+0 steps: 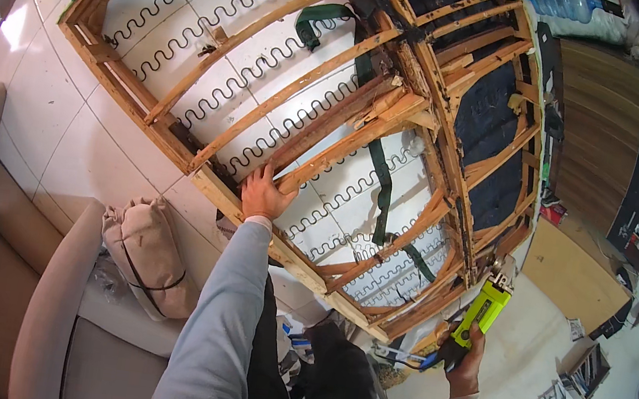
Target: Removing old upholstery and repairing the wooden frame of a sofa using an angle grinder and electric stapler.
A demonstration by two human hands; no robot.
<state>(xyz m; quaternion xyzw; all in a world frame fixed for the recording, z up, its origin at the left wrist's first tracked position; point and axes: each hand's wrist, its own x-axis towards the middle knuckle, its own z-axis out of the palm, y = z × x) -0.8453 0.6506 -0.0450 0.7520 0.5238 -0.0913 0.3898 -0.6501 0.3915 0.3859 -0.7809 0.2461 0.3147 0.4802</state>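
Note:
A large wooden sofa frame with zigzag springs lies in front of me on the tiled floor. My left hand grips its near rail where a slat meets it, fingers and thumb over the wood. In my right hand is a lime-green and black air stapler, fingers wrapped round its handle. The stapler's nose is up against or very near the frame's right corner; contact cannot be made out. A blue hose runs from the handle. Dark green webbing hangs among the slats.
A beige sofa stands at the left, with a strapped tan bundle on it. To the right are a brown board, a box of staple strips and wooden panels. Plastic bottles lie at the far right.

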